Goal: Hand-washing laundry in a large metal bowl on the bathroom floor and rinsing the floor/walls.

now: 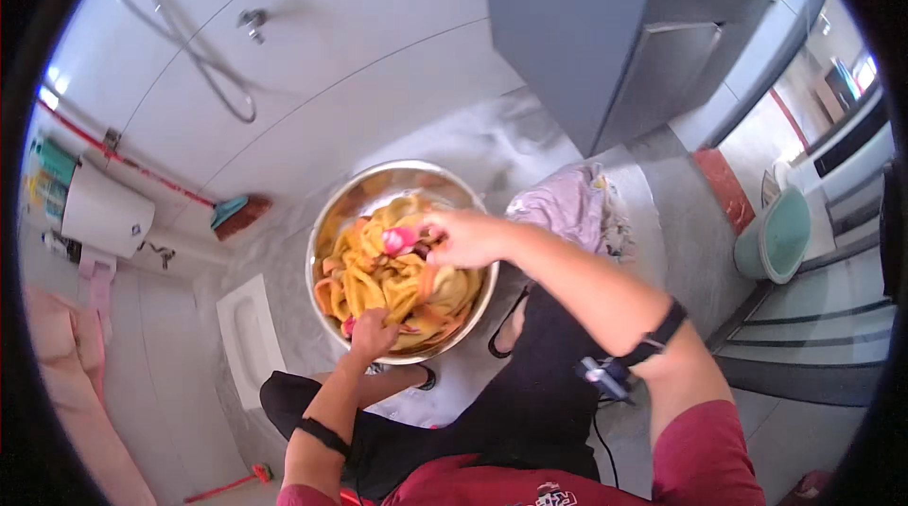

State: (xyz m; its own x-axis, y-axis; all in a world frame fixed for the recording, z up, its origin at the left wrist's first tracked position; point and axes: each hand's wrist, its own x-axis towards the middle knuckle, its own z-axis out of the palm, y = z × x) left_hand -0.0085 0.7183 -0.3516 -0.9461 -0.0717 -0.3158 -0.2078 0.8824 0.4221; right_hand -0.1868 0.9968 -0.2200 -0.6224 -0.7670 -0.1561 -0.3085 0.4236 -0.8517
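On the near side, the red shirt [463, 479] carries a white print [556, 497] that looks like lettering, cut off by the lower rim. A small dark mark [138, 229] sits on the white box [99, 208] on the left wall, too small to make out as words or a sign.

Bright light, strong edge distortion

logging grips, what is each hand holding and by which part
The left hand seems to pinch the yellow cloth at its near-left part; the right hand is at a bright pink piece, its hold unclear.
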